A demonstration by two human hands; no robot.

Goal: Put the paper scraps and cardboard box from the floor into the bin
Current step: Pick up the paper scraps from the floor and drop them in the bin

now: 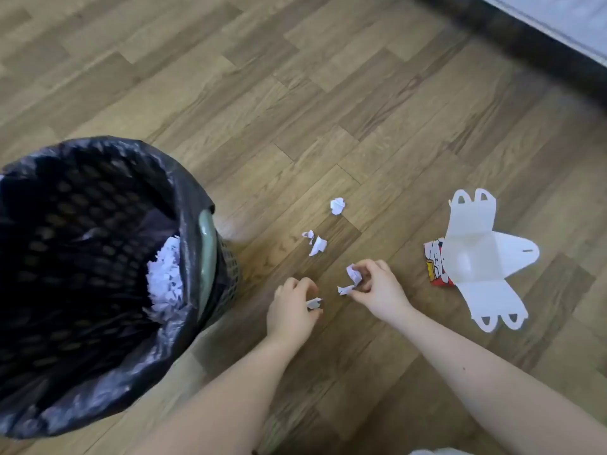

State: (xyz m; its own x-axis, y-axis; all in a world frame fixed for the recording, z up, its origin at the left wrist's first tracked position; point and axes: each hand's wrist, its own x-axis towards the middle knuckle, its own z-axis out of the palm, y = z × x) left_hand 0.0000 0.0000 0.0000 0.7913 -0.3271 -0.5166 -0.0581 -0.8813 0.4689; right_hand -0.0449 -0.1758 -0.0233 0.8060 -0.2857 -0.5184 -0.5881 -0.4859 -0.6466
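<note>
Scraps in right hand (pinched)

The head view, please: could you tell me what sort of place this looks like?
Probably an indoor room in a home or office: a wood-look plank floor, a dark skirting board along the wall, and a mesh waste bin lined with a black bag.
</note>
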